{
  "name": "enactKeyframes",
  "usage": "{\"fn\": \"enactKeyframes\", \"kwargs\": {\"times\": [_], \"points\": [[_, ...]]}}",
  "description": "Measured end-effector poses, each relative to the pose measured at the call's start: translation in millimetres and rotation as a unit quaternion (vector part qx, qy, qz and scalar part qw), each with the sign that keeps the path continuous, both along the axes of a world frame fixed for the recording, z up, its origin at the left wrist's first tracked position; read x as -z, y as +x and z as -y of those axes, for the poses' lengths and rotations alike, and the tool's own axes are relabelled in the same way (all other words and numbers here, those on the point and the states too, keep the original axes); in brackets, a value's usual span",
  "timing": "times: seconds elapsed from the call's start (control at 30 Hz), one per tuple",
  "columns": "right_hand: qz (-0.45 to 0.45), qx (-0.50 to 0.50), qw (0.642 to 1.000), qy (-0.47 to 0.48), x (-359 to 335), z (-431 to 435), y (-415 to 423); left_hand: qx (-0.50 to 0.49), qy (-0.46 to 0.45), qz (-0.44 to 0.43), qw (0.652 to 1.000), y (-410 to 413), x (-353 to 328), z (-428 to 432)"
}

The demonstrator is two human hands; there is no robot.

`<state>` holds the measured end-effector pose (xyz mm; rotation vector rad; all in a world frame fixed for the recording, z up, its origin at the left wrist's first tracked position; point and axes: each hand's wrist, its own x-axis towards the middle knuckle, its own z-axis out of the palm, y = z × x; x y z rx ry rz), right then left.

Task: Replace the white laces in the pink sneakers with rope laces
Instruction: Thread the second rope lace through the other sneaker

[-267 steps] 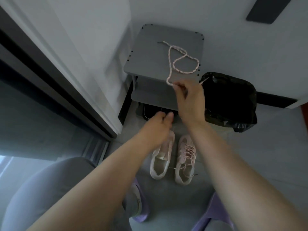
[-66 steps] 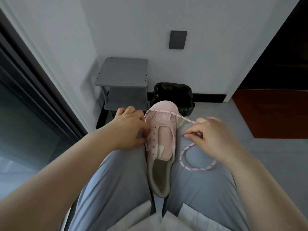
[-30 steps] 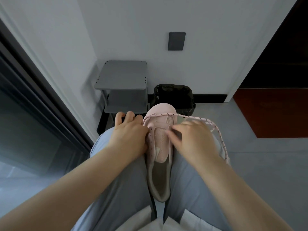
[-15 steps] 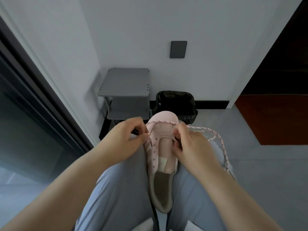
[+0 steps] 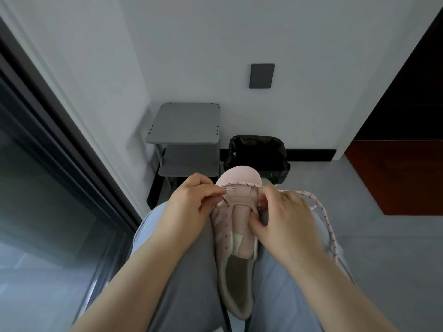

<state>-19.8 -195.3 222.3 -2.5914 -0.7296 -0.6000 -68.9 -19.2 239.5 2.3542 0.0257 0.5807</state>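
Note:
A pink sneaker (image 5: pixel 236 226) lies wedged between my thighs, toe pointing away, with no lace in its upper eyelets. A pink-and-white speckled rope lace (image 5: pixel 321 212) runs across the toe end of the eyelet rows and trails off over my right thigh. My left hand (image 5: pixel 191 207) pinches the lace's dark-tipped end at the sneaker's left eyelet row. My right hand (image 5: pixel 280 216) grips the sneaker's right eyelet edge, fingers curled at the lace there. The other sneaker is out of sight.
A grey two-tier stand (image 5: pixel 185 137) sits against the wall ahead. Beside it is a bin with a black bag (image 5: pixel 257 152). A dark glass door frame (image 5: pixel 60 144) runs along the left. A reddish-brown floor patch (image 5: pixel 395 176) lies to the right.
Since half a second ago both hands stay at the front eyelets; the left hand now holds the lace tip at the left row. Nine seconds ago the sneakers stood on the floor.

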Motion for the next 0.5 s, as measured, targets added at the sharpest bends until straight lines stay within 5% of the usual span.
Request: {"fn": "enactKeyframes", "kwargs": {"times": [0.5], "points": [[-0.090, -0.081, 0.993, 0.021, -2.5, 6.2, 2.0, -0.023, 0.052, 0.006, 0.998, -7.8, 6.3, 3.0]]}}
